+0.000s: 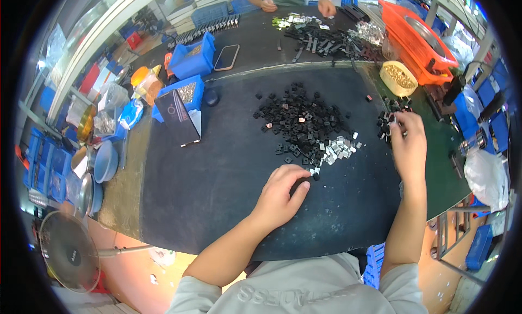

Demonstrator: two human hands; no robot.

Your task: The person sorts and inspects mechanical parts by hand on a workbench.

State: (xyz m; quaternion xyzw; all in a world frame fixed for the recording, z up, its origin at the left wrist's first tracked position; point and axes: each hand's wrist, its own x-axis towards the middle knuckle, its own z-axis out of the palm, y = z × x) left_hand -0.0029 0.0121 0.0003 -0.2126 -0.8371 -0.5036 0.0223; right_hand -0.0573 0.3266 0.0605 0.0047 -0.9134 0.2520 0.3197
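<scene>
My left hand (pixel 281 194) rests on the dark mat with its fingers bent and a gap between thumb and forefinger. Just past its fingertips lies a small black block (pixel 316 177), beside the lower edge of a heap of small silver metal pieces (pixel 338 150). Above these spreads a large pile of small black blocks (pixel 299 115), with a few copper-coloured bits among them. My right hand (pixel 409 139) reaches to a smaller pile of black parts (pixel 384 120) at the right. Its thumb and fingers come together there; whatever they grip is too small to make out.
A phone in an open case (pixel 179 115) stands at the left, near blue bins (pixel 193 58) and a dark mouse (pixel 211 98). Back right are a yellow tub (pixel 398 79) and orange baskets (pixel 418 45). Across the table, another person's hands (pixel 326 7) are near black strips (pixel 323 39).
</scene>
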